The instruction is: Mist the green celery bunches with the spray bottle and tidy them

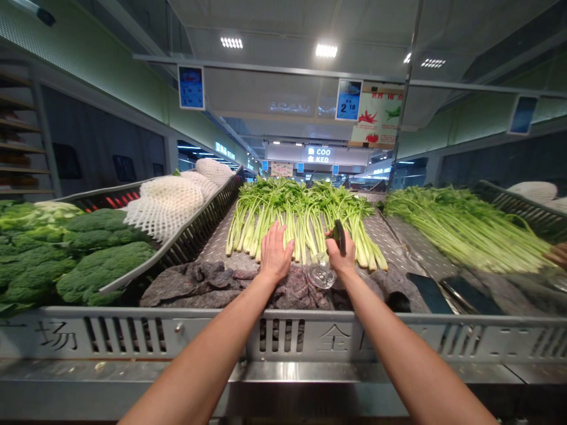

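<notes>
left hand [275,255] flat over celery [290,195], right hand [346,258] round spray bottle [322,275], cloth [190,283], broccoli [104,268] nearby

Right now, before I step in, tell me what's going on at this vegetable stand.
A person has both hands at a spread of celery. The right hand holds what looks like a clear spray bottle with a black top. The left hand is spread, palm down, over the stalk ends. Crumpled grey cloth lies in front; broccoli sits to the left.

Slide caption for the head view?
Left grip at the celery, right grip around a black-topped clear bottle.
</notes>
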The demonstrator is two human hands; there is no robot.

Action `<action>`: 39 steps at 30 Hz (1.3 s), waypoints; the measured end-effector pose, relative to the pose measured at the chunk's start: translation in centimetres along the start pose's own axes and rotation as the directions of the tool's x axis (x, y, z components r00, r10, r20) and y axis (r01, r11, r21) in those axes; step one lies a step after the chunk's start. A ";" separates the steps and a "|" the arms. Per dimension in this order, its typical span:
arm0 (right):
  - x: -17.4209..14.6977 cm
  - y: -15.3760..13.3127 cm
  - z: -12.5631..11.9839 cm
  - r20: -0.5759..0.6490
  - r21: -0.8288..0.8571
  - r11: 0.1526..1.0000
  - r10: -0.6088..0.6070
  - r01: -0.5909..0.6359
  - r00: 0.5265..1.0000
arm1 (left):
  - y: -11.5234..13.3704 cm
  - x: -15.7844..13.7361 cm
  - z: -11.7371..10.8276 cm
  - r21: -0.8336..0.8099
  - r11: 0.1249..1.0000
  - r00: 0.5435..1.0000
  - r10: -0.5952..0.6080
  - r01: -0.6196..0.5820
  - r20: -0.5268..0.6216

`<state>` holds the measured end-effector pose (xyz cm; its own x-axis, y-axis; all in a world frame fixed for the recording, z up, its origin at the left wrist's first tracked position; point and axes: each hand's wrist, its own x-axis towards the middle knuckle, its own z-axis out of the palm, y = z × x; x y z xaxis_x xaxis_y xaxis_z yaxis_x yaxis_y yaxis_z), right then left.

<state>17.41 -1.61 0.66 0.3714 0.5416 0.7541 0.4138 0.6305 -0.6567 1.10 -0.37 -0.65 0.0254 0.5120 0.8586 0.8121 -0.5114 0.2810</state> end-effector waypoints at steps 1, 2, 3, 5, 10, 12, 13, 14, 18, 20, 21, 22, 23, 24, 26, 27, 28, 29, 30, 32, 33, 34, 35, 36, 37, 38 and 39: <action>0.0 0.0 0.0 0.004 0.004 1.000 -0.003 0.003 1.000 | -0.1 0.0 0.0 -0.003 1.000 1.000 -0.012 0.012 -0.005; 0.0 -0.1 0.0 0.011 0.006 1.000 -0.011 0.011 1.000 | -0.1 0.0 0.0 -0.006 1.000 1.000 -0.022 0.022 -0.008; 0.0 -0.1 -0.1 0.022 0.005 1.000 -0.021 0.021 1.000 | -0.2 0.0 0.0 -0.009 1.000 1.000 -0.029 0.029 -0.010; -0.1 -0.2 -0.1 0.042 -0.006 0.999 -0.043 0.043 0.998 | -0.2 0.0 0.0 -0.013 0.999 0.999 -0.038 0.038 -0.014; -0.2 -0.1 -0.1 0.033 -0.023 0.999 -0.043 0.044 0.999 | -0.2 0.0 0.0 -0.026 0.999 0.999 -0.042 0.041 -0.014; -0.2 -0.1 -0.2 0.015 -0.028 0.999 -0.033 0.034 0.999 | -0.2 0.0 0.0 -0.034 0.998 0.999 -0.050 0.050 -0.015; -0.1 -0.1 -0.2 0.007 -0.029 0.999 -0.032 0.032 0.999 | -0.2 0.0 0.0 -0.037 0.998 0.998 -0.057 0.056 -0.015; -0.1 0.0 -0.2 -0.001 -0.029 0.999 -0.032 0.032 0.999 | -0.2 0.0 0.0 -0.040 0.997 0.998 -0.063 0.063 -0.017; 0.0 0.2 -0.3 -0.016 -0.033 0.998 -0.052 0.051 0.999 | -0.3 0.0 0.0 -0.047 0.995 0.996 -0.085 0.084 -0.029; 0.0 0.3 -0.3 -0.015 -0.032 0.998 -0.059 0.058 0.998 | -0.3 0.1 0.0 -0.051 0.994 0.995 -0.094 0.092 -0.033; 0.0 0.3 -0.3 -0.017 -0.030 0.998 -0.059 0.058 0.998 | -0.3 0.1 0.0 -0.054 0.994 0.995 -0.097 0.095 -0.033; 0.0 0.3 -0.3 -0.023 -0.027 0.998 -0.058 0.058 0.998 | -0.3 0.1 0.0 -0.057 0.994 0.994 -0.100 0.098 -0.033; 0.0 0.3 -0.3 -0.031 -0.024 0.998 -0.058 0.057 0.998 | -0.2 0.1 -0.1 -0.061 0.993 0.994 -0.103 0.101 -0.033; 0.0 0.3 -0.3 -0.036 -0.020 0.998 -0.058 0.057 0.998 | -0.2 0.1 -0.1 -0.065 0.993 0.994 -0.105 0.103 -0.032; 0.0 0.3 -0.3 -0.036 -0.011 0.998 -0.060 0.060 0.998 | -0.1 0.2 -0.1 -0.077 0.991 0.993 -0.110 0.107 -0.032; 0.0 0.3 -0.3 -0.029 -0.008 0.998 -0.061 0.061 0.998 | -0.1 0.2 -0.1 -0.084 0.991 0.993 -0.111 0.108 -0.032; 0.0 0.3 -0.2 -0.025 -0.005 0.998 -0.063 0.063 0.998 | -0.1 0.2 -0.1 -0.091 0.990 0.993 -0.112 0.108 -0.031; 0.0 0.4 -0.2 -0.022 -0.003 0.998 -0.065 0.065 0.998 | -0.2 0.3 -0.1 -0.097 0.989 0.993 -0.111 0.107 -0.032; 0.0 0.4 -0.2 -0.021 -0.003 0.998 -0.067 0.067 0.998 | -0.2 0.3 0.0 -0.103 0.989 0.993 -0.109 0.106 -0.033; 0.1 0.4 -0.1 -0.027 -0.008 0.998 -0.070 0.070 0.997 | -0.3 0.4 0.1 -0.111 0.989 0.994 -0.105 0.101 -0.037; 0.0 0.4 -0.1 -0.028 -0.013 0.997 -0.070 0.070 0.997 | -0.4 0.4 0.1 -0.114 0.989 0.994 -0.102 0.097 -0.041; 0.0 0.4 -0.1 -0.026 -0.017 0.997 -0.070 0.069 0.997 | -0.4 0.4 0.2 -0.115 0.989 0.994 -0.098 0.092 -0.045; 0.0 0.3 -0.1 -0.021 -0.020 0.998 -0.068 0.067 0.997 | -0.4 0.4 0.2 -0.115 0.989 0.994 -0.095 0.089 -0.050; 0.0 0.2 -0.1 -0.015 -0.021 0.998 -0.064 0.064 0.998 | -0.5 0.4 0.2 -0.114 0.990 0.994 -0.095 0.088 -0.054; 0.0 0.2 -0.1 -0.011 -0.022 0.998 -0.060 0.060 0.998 | -0.5 0.4 0.2 -0.114 0.989 0.994 -0.096 0.089 -0.058; 0.0 0.1 -0.1 -0.008 -0.023 0.998 -0.055 0.055 0.998 | -0.5 0.4 0.2 -0.115 0.989 0.993 -0.100 0.092 -0.060; 0.0 0.0 -0.1 -0.009 -0.027 0.998 -0.052 0.052 0.999 | -0.5 0.3 0.1 -0.115 0.989 0.993 -0.104 0.096 -0.062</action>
<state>17.51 -1.70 0.65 0.3566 0.5031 0.7872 0.4550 0.6424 -0.6167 0.80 0.15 -0.55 -0.0949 0.5187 0.8497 0.7384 -0.5357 0.4095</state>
